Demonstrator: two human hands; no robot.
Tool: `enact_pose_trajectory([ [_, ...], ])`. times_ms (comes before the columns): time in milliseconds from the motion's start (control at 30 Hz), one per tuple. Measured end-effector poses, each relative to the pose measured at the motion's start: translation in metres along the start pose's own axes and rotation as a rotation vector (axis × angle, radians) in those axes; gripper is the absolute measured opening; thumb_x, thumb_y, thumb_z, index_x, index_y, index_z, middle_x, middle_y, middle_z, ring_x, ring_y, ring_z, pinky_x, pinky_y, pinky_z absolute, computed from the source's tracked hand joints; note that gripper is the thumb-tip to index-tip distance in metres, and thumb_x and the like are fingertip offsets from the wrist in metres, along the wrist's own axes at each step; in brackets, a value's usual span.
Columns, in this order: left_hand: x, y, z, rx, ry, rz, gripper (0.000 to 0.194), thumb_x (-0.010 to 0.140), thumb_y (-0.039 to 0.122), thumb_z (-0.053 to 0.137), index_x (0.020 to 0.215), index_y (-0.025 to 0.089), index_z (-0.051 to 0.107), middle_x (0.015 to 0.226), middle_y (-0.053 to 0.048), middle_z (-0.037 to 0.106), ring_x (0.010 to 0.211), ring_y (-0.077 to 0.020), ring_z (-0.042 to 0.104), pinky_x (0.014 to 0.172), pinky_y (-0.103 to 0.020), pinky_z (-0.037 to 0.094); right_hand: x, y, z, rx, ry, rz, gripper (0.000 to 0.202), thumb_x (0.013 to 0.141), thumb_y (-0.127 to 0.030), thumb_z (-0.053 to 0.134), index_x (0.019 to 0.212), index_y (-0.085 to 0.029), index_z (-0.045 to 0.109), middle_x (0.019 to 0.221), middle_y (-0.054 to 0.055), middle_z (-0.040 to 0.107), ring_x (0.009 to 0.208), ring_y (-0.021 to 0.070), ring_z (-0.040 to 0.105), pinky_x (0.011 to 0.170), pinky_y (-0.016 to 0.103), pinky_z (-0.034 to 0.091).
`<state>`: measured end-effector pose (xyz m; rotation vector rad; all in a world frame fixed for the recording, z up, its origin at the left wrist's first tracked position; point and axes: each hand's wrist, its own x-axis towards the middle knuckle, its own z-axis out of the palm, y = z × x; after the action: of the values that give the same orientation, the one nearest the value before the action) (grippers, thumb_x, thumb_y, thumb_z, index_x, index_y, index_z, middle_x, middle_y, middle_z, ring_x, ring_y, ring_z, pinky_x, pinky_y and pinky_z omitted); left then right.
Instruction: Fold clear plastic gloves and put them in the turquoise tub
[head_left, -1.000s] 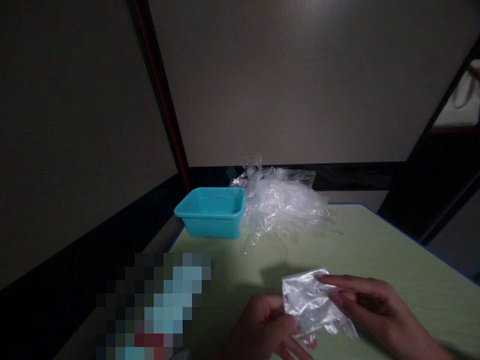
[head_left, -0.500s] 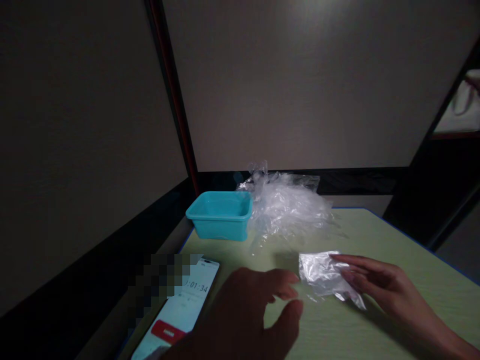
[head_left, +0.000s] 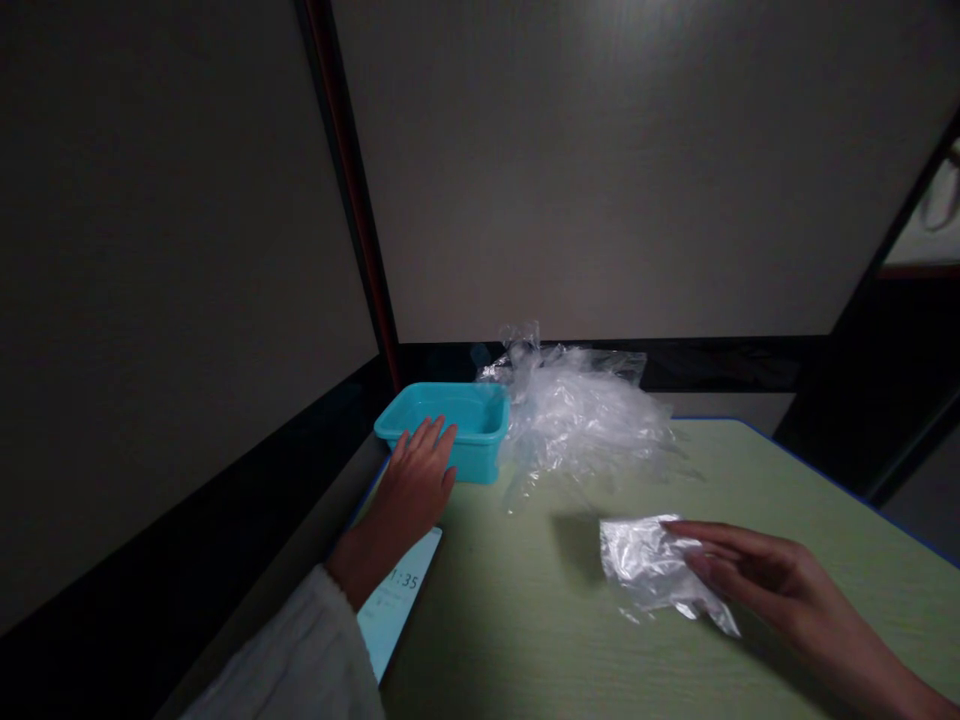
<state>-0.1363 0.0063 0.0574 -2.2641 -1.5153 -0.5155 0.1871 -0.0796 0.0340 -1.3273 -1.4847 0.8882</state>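
Observation:
My left hand (head_left: 421,468) reaches to the front of a turquoise plastic basket (head_left: 480,455), its fingers stretched out at the near rim. Whether the fingertips touch the rim I cannot tell. On the right, my right hand (head_left: 757,572) pinches a folded, crinkled clear plastic bag (head_left: 645,560) between thumb and fingers, just above the table. The bag's loose corner hangs down under the thumb.
A heap of clear plastic bags (head_left: 577,410) lies right of the basket at the back of the green table (head_left: 510,610). A phone showing a timer (head_left: 397,600) lies at the left edge, partly under my left forearm. A wall (head_left: 600,200) rises behind.
My left hand has moved forward and left, from the near middle of the table to the basket. My right hand keeps hold of the plastic bag in about the same place.

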Motion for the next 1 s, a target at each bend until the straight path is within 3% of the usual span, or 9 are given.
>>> enact_pose_trajectory([
  [267, 0.004, 0.005, -0.01, 0.046, -0.044, -0.034, 0.031, 0.084, 0.006, 0.044, 0.113, 0.011, 0.056, 0.112, -0.014, 0.062, 0.107, -0.0283, 0.057, 0.098, -0.05, 0.036, -0.001, -0.004, 0.0, -0.016, 0.007, -0.002, 0.03, 0.068, -0.049, 0.068, 0.088, -0.028, 0.076, 0.059, 0.004, 0.065, 0.055, 0.0176, 0.058, 0.046, 0.026, 0.05],
  [467, -0.002, 0.012, -0.016, 0.057, -0.06, -0.014, 0.027, 0.084, 0.002, 0.039, 0.099, 0.013, 0.059, 0.098, -0.01, 0.065, 0.095, -0.0233, 0.061, 0.092, -0.04, 0.043, -0.002, 0.003, -0.002, -0.032, -0.025, 0.012, 0.03, 0.073, -0.047, 0.065, 0.094, -0.028, 0.074, 0.062, 0.004, 0.066, 0.064, 0.0205, 0.061, 0.051, 0.028, 0.052],
  [667, -0.009, 0.022, -0.024, 0.06, -0.111, 0.01, 0.034, 0.079, -0.006, 0.035, 0.092, 0.015, 0.06, 0.093, -0.009, 0.065, 0.088, -0.023, 0.063, 0.079, -0.036, 0.049, -0.002, -0.005, 0.003, -0.005, 0.017, 0.01, 0.032, 0.066, -0.049, 0.069, 0.088, -0.027, 0.076, 0.068, 0.006, 0.07, 0.058, 0.0194, 0.061, 0.046, 0.027, 0.051],
  [1000, -0.015, 0.048, -0.029, 0.06, -0.211, 0.119, 0.037, 0.078, -0.008, 0.04, 0.103, 0.014, 0.057, 0.097, -0.009, 0.066, 0.088, -0.0229, 0.064, 0.073, -0.034, 0.052, 0.001, 0.001, -0.005, -0.012, 0.01, 0.018, 0.029, 0.069, -0.046, 0.069, 0.092, -0.028, 0.075, 0.077, 0.006, 0.073, 0.065, 0.0198, 0.064, 0.055, 0.026, 0.054],
])
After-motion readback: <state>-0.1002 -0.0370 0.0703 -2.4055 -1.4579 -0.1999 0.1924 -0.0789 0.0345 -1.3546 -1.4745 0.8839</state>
